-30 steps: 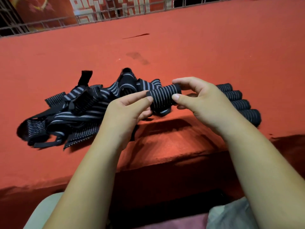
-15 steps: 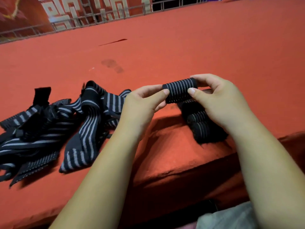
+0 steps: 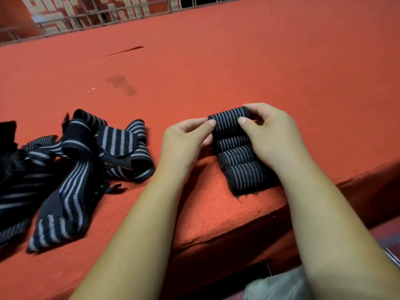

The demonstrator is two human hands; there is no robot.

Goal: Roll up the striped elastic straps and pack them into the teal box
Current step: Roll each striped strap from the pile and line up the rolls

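Observation:
A rolled black strap with thin grey stripes (image 3: 228, 121) is pinched at both ends, by my left hand (image 3: 184, 144) on its left and my right hand (image 3: 272, 137) on its right. It sits at the far end of a row of rolled straps (image 3: 242, 167) lying side by side on the red surface; whether it touches the surface I cannot tell. A loose pile of unrolled striped straps (image 3: 71, 169) lies to the left. No teal box is in view.
The red felt-covered surface (image 3: 238, 61) stretches far back to a metal railing (image 3: 97, 14). Its front edge drops off just below the rolls, with a dark gap and light fabric at the bottom of the view.
Both hands carried the finished roll right, away from the loose pile, and brought it down at the far end of the row of rolls.

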